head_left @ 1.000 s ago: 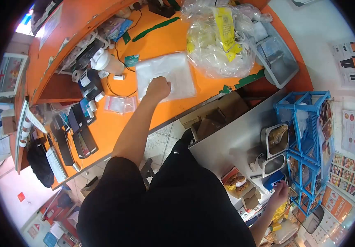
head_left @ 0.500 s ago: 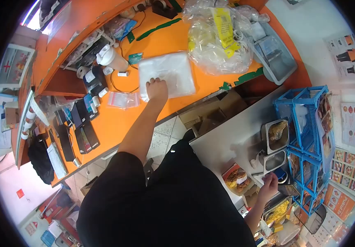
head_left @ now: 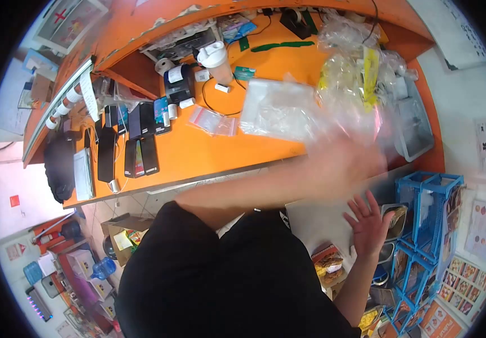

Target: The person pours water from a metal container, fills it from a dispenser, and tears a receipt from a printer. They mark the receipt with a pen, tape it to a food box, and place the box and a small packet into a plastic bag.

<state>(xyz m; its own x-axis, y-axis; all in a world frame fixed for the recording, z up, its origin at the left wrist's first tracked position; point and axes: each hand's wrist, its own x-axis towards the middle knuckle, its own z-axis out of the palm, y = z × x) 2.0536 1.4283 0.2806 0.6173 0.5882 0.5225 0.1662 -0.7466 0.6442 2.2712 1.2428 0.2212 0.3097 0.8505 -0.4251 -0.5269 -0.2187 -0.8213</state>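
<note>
My left hand (head_left: 347,166) is smeared by motion, its arm stretched to the right across the counter's front edge. A blurred clear plastic bag (head_left: 361,121) moves with this hand, which seems closed on it; the fingers themselves are not distinct. To its left lies a stack of clear plastic bags (head_left: 271,107) on the orange counter (head_left: 198,158). My right hand (head_left: 368,225) is raised with fingers spread and holds nothing. It is above the steel worktop, near a metal food pan (head_left: 387,252) and a carton of fried food (head_left: 327,263).
Phones (head_left: 140,156), a small printer (head_left: 179,84) and a white-lidded cup (head_left: 215,59) stand on the counter's left side. A large bundle of clear packaging (head_left: 341,73) sits beside a grey bin (head_left: 415,127) at the right. A blue rack (head_left: 429,208) stands beyond my right hand.
My left hand has left the bag stack and swung right with a clear bag. My right hand has risen and its fingers have spread. The view has turned.
</note>
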